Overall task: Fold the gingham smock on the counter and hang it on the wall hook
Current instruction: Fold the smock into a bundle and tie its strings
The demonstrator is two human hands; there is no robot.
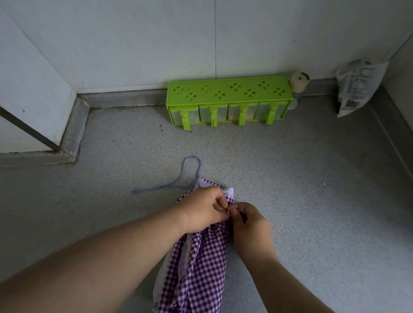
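Observation:
The purple-and-white gingham smock [198, 273] lies in a long narrow strip on the grey speckled counter [313, 196], running from the front edge toward the wall. A thin blue-and-white strap [181, 176] loops out from its far end to the left. My left hand [203, 211] and my right hand [251, 228] meet at the far end of the strip, fingers curled and pinching the cloth together there. What lies between the fingertips is too small to make out. No wall hook is in view.
A bright green spice rack [228, 101] with clear drawers stands against the back wall. A small beige-capped bottle [298, 85] sits at its right end. A white plastic bag [356, 86] leans in the right corner. A raised ledge [71, 138] borders the counter at left.

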